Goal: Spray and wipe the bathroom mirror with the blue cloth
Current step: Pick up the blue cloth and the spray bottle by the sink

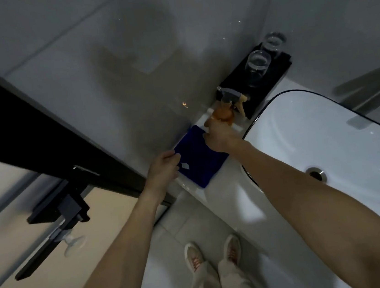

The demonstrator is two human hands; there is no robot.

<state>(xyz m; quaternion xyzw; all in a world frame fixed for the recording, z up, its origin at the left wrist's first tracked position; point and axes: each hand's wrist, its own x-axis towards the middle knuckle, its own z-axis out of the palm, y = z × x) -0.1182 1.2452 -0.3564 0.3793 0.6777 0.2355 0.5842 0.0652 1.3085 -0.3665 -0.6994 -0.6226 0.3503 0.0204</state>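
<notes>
Both hands reach to the counter corner left of the sink, where the tools sit within easy reach. Left hand pinches the near edge of the blue cloth, which lies flat on the counter, probably to lift it for wiping. Right hand curls round the orange spray bottle standing upright beside the black tray of glasses, its nozzle toward the wall. No mirror can be told apart here

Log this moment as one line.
left hand pinches blue cloth | right hand grips spray bottle | both on counter
</notes>
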